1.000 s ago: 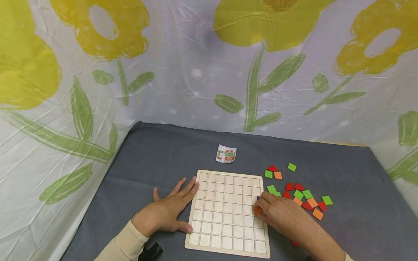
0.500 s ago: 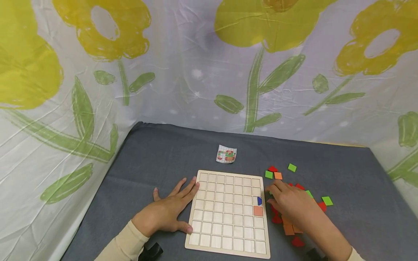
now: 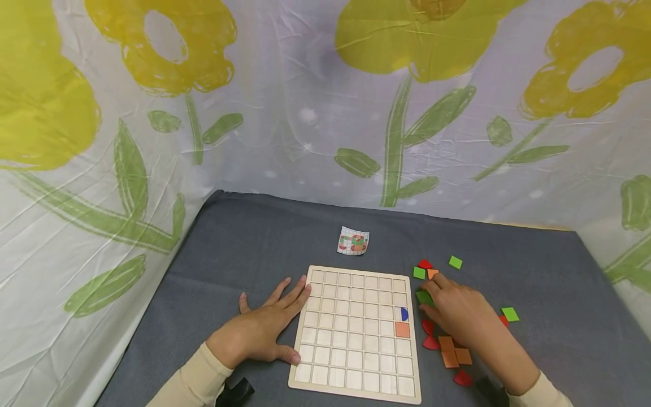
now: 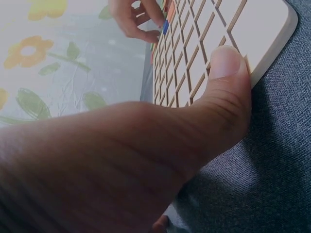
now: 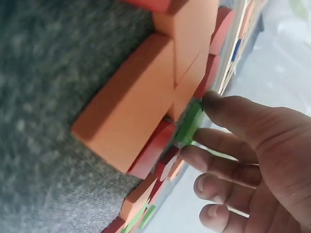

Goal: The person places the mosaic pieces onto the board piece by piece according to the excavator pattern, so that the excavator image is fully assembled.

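Note:
My left hand (image 3: 256, 333) is spread with straight fingers at the left side of the wooden grid board (image 3: 356, 393). Its thumb rests on the board's rim in the left wrist view, and its fingertips lie on the left frame. Just right of the board, my right hand (image 3: 460, 311) is low over loose tiles, thumb and forefinger at opposite edges of a green square tile (image 5: 188, 125). Its other fingers are loosely bent. In the board's right column sit a blue half-round piece (image 3: 404, 314) and, directly below it, an orange square tile (image 3: 402, 329).
Several orange square tiles (image 3: 450, 359) and red curved-edge tiles (image 3: 430, 342) lie near the right wrist. Other green tiles (image 3: 455, 262) lie farther back. A small patterned card (image 3: 353, 241) is behind the board. A flowered curtain (image 3: 285, 113) hangs around the grey-covered table (image 3: 244, 237).
My right hand has left the board's right column, uncovering the blue piece and orange tile there, and moved right to the green tile. The left hand stays put.

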Tool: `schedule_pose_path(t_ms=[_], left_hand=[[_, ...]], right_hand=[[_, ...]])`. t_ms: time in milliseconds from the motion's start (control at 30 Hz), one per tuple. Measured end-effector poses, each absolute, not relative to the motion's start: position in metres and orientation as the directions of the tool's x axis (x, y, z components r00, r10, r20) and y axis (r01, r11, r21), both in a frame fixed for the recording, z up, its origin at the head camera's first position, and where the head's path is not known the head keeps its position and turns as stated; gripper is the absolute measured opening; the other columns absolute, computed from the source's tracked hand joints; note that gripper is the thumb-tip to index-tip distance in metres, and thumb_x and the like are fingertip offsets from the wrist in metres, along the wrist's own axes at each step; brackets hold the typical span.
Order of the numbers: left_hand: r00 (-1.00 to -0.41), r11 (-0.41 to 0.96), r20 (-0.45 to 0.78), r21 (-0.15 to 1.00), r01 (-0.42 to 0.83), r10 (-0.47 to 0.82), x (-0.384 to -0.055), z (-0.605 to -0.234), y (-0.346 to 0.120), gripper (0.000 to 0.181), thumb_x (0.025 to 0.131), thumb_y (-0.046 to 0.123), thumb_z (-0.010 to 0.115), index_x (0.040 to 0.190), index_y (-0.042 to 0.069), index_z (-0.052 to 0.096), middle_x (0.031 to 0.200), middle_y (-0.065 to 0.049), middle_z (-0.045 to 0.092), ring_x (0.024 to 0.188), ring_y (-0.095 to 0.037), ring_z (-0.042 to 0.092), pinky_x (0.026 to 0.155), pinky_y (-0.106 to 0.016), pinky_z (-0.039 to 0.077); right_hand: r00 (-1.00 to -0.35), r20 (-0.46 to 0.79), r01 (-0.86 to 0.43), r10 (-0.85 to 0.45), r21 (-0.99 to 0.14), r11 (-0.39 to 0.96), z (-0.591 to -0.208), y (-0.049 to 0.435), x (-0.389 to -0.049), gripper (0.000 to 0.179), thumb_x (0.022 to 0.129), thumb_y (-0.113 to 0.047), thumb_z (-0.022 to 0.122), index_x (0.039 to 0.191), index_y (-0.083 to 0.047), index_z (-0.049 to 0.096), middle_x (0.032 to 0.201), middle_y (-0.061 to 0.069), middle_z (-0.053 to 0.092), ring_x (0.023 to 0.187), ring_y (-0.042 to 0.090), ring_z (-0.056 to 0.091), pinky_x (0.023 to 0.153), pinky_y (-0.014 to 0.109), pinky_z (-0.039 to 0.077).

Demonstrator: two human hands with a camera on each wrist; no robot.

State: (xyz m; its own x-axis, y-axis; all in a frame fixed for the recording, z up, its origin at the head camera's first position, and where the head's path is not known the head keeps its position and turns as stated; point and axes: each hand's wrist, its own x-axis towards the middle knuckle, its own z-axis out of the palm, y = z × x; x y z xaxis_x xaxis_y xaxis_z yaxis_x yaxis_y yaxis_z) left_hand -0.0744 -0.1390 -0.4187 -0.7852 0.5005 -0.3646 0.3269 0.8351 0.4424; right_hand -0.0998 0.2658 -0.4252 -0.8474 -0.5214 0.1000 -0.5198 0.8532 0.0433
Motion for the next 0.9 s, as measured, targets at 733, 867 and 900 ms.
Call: schedule_pose_path(t_ms=[733,867,900], left_hand=[[-0.786,0.832,-0.359,0.447,0.328,0.503,-0.0746,-0.42,-0.139,0.126,0.074,0.055,0.09,0.172,0.027,0.015,0.178,0.007,0.003,0.165,-0.029,0.002,0.097,-0.097,0.004],[-0.784,0.832,-0.363,0.448,0.327,0.504,-0.0746,-0.4202,-0.139,0.126,0.075,0.054,0.09,0.172,0.026,0.015,0.178,0.007,0.003,0.165,-0.029,0.002,0.097,-0.097,0.004],[-0.783,0.831,-0.363,0.449,0.327,0.504,-0.0746,-0.4203,-0.139,0.126,0.075,0.054,0.09,0.172,0.026,0.015,0.178,0.007,0.002,0.165,-0.029,0.002,0.097,-0.097,0.004]], right_hand=[[-0.88,0.013,-0.474,-0.475,-0.098,0.875,-0.4269,0.26,-0.1082,0.03,0.086,-0.006,0.078,0.115,-0.008,0.071,0.107,0.009,0.06,0.048,0.007,0.035,0.043,0.024,0.033],[-0.884,0.017,-0.466,-0.467,-0.104,0.879,-0.4286,0.2591,-0.1076,0.032,0.086,-0.001,0.074,0.115,-0.01,0.068,0.103,0.009,0.059,0.045,0.008,0.032,0.041,0.024,0.029],[-0.885,0.021,-0.464,-0.464,-0.104,0.88,-0.4292,0.259,-0.1073,0.032,0.086,0.0,0.074,0.116,-0.009,0.067,0.102,0.009,0.058,0.045,0.009,0.031,0.041,0.025,0.029]])
